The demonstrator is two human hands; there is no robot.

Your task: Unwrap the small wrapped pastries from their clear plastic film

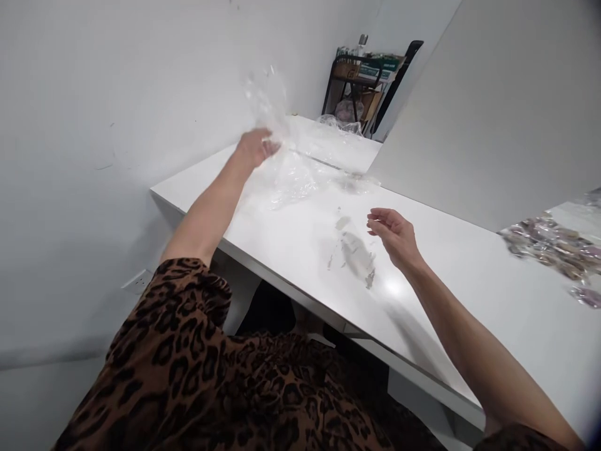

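Note:
My left hand (257, 147) is raised over the far left of the white table (282, 244), its fingers closed on a clear plastic bag (268, 100). The bag is thin, crinkled and blurred, and part of it stands up above the hand. More crumpled clear plastic (300, 178) lies on the table just right of this hand; I cannot tell whether it joins the held bag. My right hand (394, 237) hovers above the middle of the table. Its fingers are loosely bent and a little apart, with nothing visible in them. Greyish worn patches (357, 254) mark the tabletop beneath it.
Several clear-wrapped packs (558, 244) with mixed pinkish and brown contents lie at the table's right end. A grey panel (479, 113) rises along the back edge. Beyond stands a black rack (352, 78) with boxes and a bottle. A white wall (117, 94) borders the left side.

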